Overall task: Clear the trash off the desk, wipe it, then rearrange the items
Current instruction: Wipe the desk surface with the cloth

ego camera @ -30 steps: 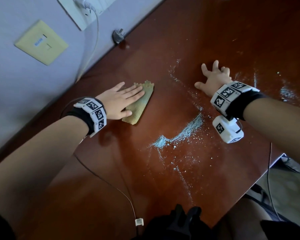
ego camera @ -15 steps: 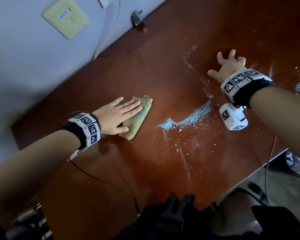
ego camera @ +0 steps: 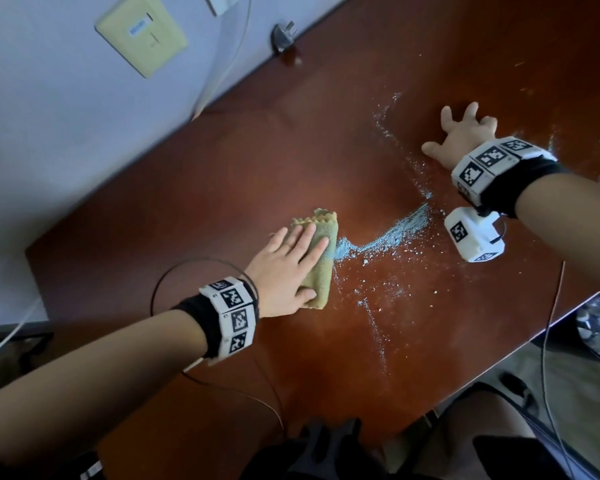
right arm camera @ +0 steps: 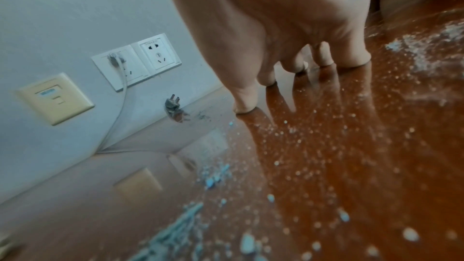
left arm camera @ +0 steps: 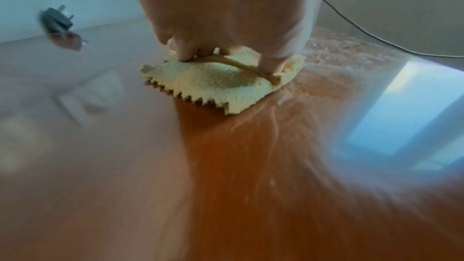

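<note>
Since the earlier frames, the left hand (ego camera: 284, 268) has slid the cloth (ego camera: 321, 258) rightward until its leading edge touches the near tip of the blue powder line (ego camera: 388, 233); the right hand (ego camera: 463, 135) has barely shifted. On the near side of the counter (ego camera: 326, 375), thin streaks of dust trail toward the edge. To wipe well, the person should keep the cloth flat under even pressure and push along the powder line, gathering it into one pile rather than scattering the loose crumbs (right arm camera: 288, 146) sideways. That left hand lies open, fingers straight and together, pressing the folded cloth (left arm camera: 220, 84) onto the wood. Farther off, the right hand is spread, fingertips (right arm camera: 266, 82) braced on the bare counter, holding nothing. Beyond, a loose plug (ego camera: 283, 38) rests against the wall.
</note>
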### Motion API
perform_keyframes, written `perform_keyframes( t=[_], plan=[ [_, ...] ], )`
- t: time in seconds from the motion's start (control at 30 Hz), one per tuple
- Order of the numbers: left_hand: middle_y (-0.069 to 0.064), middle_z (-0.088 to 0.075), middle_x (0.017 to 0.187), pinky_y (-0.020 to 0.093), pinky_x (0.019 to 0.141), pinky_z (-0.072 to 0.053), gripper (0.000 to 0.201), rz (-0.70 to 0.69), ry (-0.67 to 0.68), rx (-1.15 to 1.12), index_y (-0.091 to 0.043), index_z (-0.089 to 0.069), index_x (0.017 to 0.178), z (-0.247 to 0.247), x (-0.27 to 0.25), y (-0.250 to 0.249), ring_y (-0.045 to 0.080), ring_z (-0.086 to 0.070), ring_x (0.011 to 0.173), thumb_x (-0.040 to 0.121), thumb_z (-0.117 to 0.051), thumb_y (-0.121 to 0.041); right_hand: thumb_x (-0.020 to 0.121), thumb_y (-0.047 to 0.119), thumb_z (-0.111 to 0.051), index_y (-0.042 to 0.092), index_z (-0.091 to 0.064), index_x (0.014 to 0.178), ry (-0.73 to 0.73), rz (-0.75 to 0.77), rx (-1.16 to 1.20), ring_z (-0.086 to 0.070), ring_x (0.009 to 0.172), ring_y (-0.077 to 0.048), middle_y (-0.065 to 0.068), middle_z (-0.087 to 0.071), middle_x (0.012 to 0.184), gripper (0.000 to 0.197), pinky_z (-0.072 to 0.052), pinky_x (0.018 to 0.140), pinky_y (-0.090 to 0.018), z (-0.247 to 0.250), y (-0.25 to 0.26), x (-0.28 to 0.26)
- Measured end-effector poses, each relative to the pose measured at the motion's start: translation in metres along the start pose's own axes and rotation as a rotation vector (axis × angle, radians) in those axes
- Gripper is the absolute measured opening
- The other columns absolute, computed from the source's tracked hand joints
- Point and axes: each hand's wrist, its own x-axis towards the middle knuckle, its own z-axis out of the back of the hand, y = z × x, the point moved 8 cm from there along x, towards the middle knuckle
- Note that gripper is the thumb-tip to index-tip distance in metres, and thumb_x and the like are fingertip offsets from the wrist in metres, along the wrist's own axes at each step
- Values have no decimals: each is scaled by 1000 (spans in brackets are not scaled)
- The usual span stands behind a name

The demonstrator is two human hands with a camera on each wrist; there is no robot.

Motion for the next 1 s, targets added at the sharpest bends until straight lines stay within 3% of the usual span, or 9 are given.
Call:
perform_keyframes(
  t=[0.27,0.5,0.77,1.0],
  plan=[
    [19,19,155,41,116,10,83,-10,-32,-86,-13,17,149,39,40,-46,35,8,145,96,-31,-55,97,49,-36,23,1,152,-25,21,8,-7,140,-45,-13,7,158,71,-26,108,-53,-1,-3,5],
    [16,13,157,44,117,6,81,-69,-110,-88,-14,12,150,74,78,-91,32,5,146,95,-31,-56,94,58,-33,25,5,151,-13,69,-101,-17,137,-45,-15,6,157,76,-26,109,-49,-2,-5,15],
    [6,13,159,47,115,10,83,-105,-142,-21,-25,11,151,58,59,-51,22,5,147,91,-30,-66,94,58,-34,27,4,151,-11,108,-137,-28,133,-44,-16,2,157,76,-31,106,-46,4,-3,9],
    [0,16,158,43,116,9,81,4,-111,-36,-31,18,147,7,4,20,16,10,146,90,-28,-67,94,52,-41,29,1,151,6,73,-108,-17,136,-45,-11,3,158,75,-29,107,-50,8,-4,-1]
  ],
)
